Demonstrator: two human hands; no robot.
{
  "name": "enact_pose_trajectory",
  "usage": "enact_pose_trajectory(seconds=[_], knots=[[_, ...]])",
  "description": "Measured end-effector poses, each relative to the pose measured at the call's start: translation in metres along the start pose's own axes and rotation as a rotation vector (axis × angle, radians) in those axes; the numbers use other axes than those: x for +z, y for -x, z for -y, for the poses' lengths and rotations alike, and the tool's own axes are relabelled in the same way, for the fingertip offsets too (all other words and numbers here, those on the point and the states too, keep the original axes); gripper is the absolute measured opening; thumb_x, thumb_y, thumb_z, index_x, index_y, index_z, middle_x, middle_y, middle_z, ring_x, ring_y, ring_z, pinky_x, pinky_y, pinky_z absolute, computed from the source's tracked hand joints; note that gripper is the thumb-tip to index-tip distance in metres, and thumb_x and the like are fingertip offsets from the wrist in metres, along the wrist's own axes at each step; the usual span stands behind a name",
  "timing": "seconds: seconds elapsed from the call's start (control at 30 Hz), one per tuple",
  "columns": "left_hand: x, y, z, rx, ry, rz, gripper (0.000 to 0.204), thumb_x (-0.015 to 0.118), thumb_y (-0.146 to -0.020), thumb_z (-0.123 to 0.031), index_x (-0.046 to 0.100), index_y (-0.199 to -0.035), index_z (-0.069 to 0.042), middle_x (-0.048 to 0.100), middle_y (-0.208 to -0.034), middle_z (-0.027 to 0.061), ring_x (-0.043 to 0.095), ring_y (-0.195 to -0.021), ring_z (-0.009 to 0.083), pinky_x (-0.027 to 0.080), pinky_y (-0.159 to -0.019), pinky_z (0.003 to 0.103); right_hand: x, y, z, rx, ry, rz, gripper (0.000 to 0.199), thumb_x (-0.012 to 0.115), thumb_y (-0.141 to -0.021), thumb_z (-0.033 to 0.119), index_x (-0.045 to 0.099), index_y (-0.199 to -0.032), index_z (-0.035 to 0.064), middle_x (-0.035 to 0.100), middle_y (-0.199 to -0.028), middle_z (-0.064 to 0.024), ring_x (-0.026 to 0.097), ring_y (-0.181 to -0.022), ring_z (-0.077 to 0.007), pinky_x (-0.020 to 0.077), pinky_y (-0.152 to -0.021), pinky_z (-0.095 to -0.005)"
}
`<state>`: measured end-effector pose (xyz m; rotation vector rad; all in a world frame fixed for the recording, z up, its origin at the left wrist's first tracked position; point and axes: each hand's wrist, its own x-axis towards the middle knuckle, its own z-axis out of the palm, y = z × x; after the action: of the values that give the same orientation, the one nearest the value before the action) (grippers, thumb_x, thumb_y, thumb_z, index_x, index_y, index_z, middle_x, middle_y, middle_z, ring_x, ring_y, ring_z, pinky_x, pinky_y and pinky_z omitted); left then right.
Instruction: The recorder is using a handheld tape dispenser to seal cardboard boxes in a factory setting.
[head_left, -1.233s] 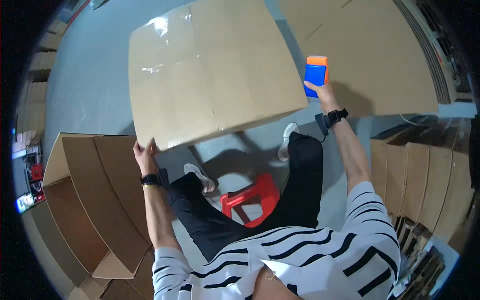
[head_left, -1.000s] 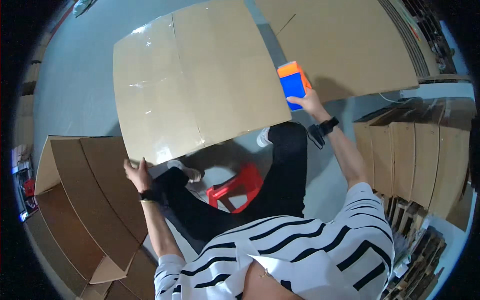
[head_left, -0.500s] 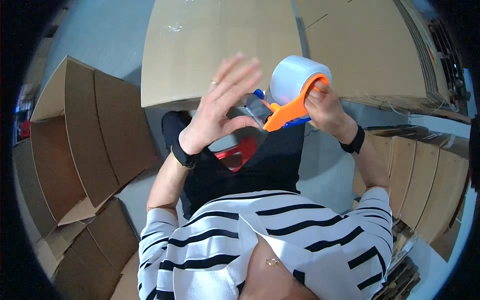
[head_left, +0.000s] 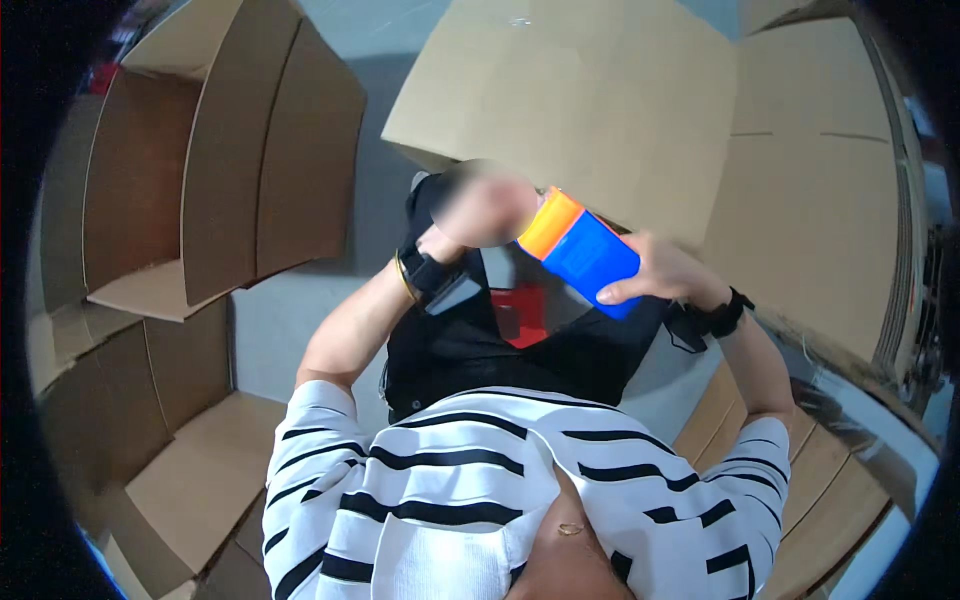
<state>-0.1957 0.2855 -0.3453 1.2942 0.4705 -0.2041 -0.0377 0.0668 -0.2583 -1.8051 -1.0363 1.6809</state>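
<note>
My right hand (head_left: 655, 275) grips a blue and orange tape dispenser (head_left: 590, 265) between thumb and fingers. The dispenser's broad blue side faces up, its orange end points left and away from me, and the tape roll is out of sight. At that orange end is my left hand (head_left: 470, 207), too blurred for its fingers to show; I cannot tell if it touches the dispenser. Just beyond both hands stands a closed brown carton (head_left: 570, 90), its near edge by my knees.
Open cartons (head_left: 225, 160) stand on the left, with more open flaps (head_left: 205, 480) at the lower left. Flat stacked cardboard (head_left: 810, 200) rises at the right, and further cardboard (head_left: 810, 480) lies below it. A red object (head_left: 520, 315) shows between my legs.
The dispenser has turned so its blue side shows and the roll is hidden. My left hand has come down to its orange end. The view has shifted, placing the carton further right.
</note>
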Motion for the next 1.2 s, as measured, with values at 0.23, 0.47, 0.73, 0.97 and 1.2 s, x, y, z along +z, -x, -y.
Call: enact_pose_trajectory(seconds=[0.23, 0.47, 0.73, 0.97, 1.2], knots=[[-0.179, 0.024, 0.005, -0.001, -0.092, -0.392, 0.017, 0.059, -0.094, -0.015, 0.067, -0.090, -0.001, 0.067, -0.078, 0.0041, 0.061, -0.066, 0.0089, 0.049, -0.062, 0.022, -0.032, -0.028, 0.013, 0.014, 0.078, 0.125, 0.056, 0.083, -0.068, 0.027, 0.060, -0.112, 0.0008, 0.066, -0.092, -0.0038, 0.059, -0.085, -0.0132, 0.0468, -0.080, -0.0290], [-0.231, -0.005, 0.037, -0.063, -0.250, -0.602, 0.035, 0.065, -0.088, -0.035, 0.070, -0.088, -0.001, 0.067, -0.075, 0.0047, 0.062, -0.068, 0.0150, 0.050, -0.063, 0.028, -0.038, -0.032, 0.030, 0.140, -0.017, 0.005, 0.050, 0.085, -0.062, 0.015, 0.063, -0.104, -0.0012, 0.063, -0.087, -0.0019, 0.057, -0.081, -0.0128, 0.0468, -0.075, -0.0278], [-0.238, -0.027, 0.045, -0.275, -0.848, -0.824, 0.031, 0.066, -0.083, -0.048, 0.076, -0.090, -0.020, 0.072, -0.087, 0.0028, 0.063, -0.098, 0.0273, 0.035, -0.094, 0.062, -0.035, -0.058, 0.032, 0.267, 0.011, 0.045, 0.044, 0.088, -0.061, 0.025, 0.065, -0.089, 0.0004, 0.057, -0.069, 0.0027, 0.052, -0.064, -0.0082, 0.0424, -0.061, -0.0248], [-0.252, -0.038, 0.048, -0.308, -0.827, -0.784, 0.039, 0.066, -0.082, -0.051, 0.076, -0.090, -0.015, 0.071, -0.085, 0.0075, 0.066, -0.081, 0.0226, 0.050, -0.076, 0.039, -0.043, -0.066, 0.025, 0.271, 0.023, 0.129, 0.048, 0.086, -0.066, 0.026, 0.064, -0.101, 0.0009, 0.065, -0.083, -0.0015, 0.058, -0.080, -0.0113, 0.0464, -0.078, -0.0282], [-0.266, -0.051, 0.078, -0.254, -0.625, -0.624, 0.043, 0.071, -0.078, -0.052, 0.075, -0.090, -0.011, 0.071, -0.089, 0.0079, 0.064, -0.091, 0.0222, 0.043, -0.090, 0.046, -0.045, -0.068, 0.019, 0.248, -0.039, 0.129, 0.045, 0.085, -0.067, 0.025, 0.064, -0.099, 0.0010, 0.064, -0.082, -0.0003, 0.056, -0.079, -0.0096, 0.0461, -0.078, -0.0271]])
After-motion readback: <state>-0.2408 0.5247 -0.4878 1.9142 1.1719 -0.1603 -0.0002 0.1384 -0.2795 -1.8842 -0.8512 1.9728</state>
